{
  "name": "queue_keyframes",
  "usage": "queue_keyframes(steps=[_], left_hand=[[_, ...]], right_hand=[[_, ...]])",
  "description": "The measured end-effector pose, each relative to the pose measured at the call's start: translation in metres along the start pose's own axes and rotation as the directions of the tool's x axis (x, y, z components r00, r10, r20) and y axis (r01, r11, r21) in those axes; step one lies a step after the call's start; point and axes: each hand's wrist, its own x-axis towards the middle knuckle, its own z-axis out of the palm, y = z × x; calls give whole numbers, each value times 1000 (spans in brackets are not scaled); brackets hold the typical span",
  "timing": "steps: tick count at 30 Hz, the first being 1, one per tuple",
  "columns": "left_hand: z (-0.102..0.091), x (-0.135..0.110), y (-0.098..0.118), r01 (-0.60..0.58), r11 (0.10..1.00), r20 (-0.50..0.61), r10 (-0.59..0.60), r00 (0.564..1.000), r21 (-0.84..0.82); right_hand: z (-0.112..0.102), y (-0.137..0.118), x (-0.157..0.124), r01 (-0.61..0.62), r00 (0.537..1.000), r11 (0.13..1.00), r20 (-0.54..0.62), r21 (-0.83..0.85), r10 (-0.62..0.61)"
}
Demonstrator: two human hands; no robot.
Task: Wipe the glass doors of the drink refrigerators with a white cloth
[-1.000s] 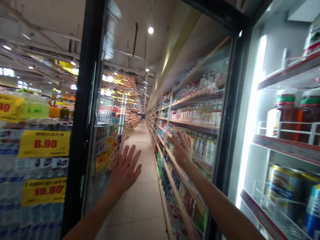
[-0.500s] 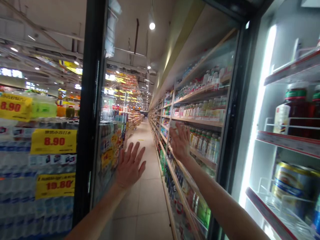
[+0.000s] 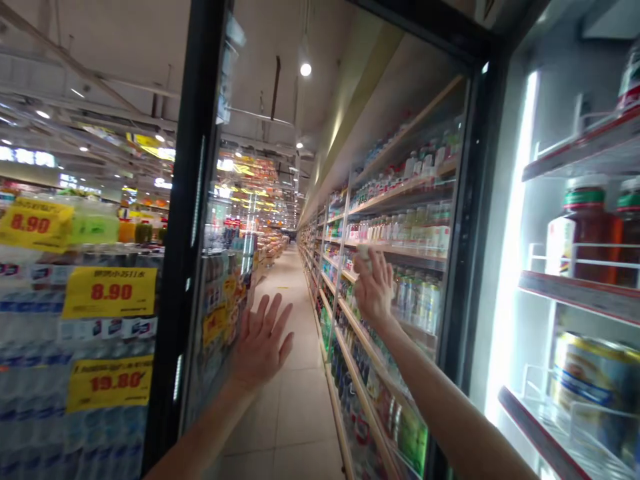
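A glass cooler door [image 3: 340, 80] with a black frame stands swung out before me. My left hand [image 3: 263, 343] lies flat against the glass in its lower left part, fingers spread, holding nothing. Higher and to the right, my right hand [image 3: 374, 283] is up at the same pane with its fingers bent and close together. A small pale, whitish thing [image 3: 363, 253] shows at its fingertips; blur hides what kind it is. Shelves of bottled drinks [image 3: 415, 227] show through the glass behind this hand.
To the right, the lit cooler holds dark red bottles [image 3: 585, 230] and gold cans [image 3: 585, 370] on wire-fronted shelves. Packs of bottled water [image 3: 110, 433] with yellow price signs [image 3: 111, 292] stand left of the door frame. A tiled aisle [image 3: 300, 400] runs ahead.
My right hand has shifted slightly right, and its fingers are now more bent, with the pale thing visible at the tips. My left hand stays on the glass. The view has tilted up a little.
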Motion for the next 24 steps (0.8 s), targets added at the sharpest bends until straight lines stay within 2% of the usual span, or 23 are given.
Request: queue_keyframes(steps=[1,2,3,4,5,6,8,9,10,11,12,14,15,17,18,19,20,21,22,24], left_hand=[[0,0,0,1,1000,0,-1,1000,-4],[0,0,-1,3,1000,1,-3,1000,-7],[0,0,-1,7,1000,3,-7,1000,-8],[0,0,-1,10,1000,6,-10,1000,-9],[0,0,-1,11,1000,10,-10,1000,-9],[0,0,0,10,1000,11,-10,1000,-9],[0,0,0,11,1000,7,-11,1000,-7],[1,0,0,12,1000,4,-12,1000,-6],[1,0,0,13,1000,0,-13,1000,-7],[2,-1,0,13,1000,-2,-13,1000,-8],[2,-1,-1,15,1000,-5,-15,1000,-8],[3,-1,-1,13,1000,-7,-14,1000,-12],[3,-1,-2,12,1000,-5,-12,1000,-13],[3,-1,-3,8,1000,-6,-8,1000,-7],[3,0,-3,6,1000,-5,-6,1000,-3],[3,0,-3,4,1000,0,-4,1000,0],[2,0,-3,3,1000,7,-3,1000,2],[2,0,-3,5,1000,13,-6,1000,3],[1,0,-2,9,1000,18,-9,1000,3],[0,0,-1,13,1000,22,-13,1000,0]], right_hand=[[-1,-3,-4,102,993,995,55,11,-103],[-3,0,-7,148,986,989,80,11,-149],[-5,9,-9,130,988,991,79,-3,-130],[-7,21,-9,51,998,998,44,-29,-50],[-9,36,-6,-79,997,995,-21,-54,78],[-11,51,-3,-231,970,971,-96,-65,224],[-12,72,8,-467,866,883,-220,-38,449],[-11,74,12,-519,830,855,-251,-19,498],[-10,70,16,-521,826,854,-257,-9,502],[-7,60,17,-479,854,878,-238,-10,463],[-4,45,17,-395,901,918,-201,-18,384],[2,9,11,-145,986,989,-85,-29,142],[5,-8,8,-6,1000,1000,-17,-22,6],[8,-29,2,206,975,979,78,11,-206],[8,-31,1,249,964,968,92,22,-250],[7,-27,2,236,968,972,78,18,-237],[7,-19,4,164,986,986,37,1,-164],[6,-9,9,43,999,999,-23,-19,-43],[5,2,14,-102,991,994,-92,-33,98],[5,18,22,-328,929,944,-191,-35,316]])
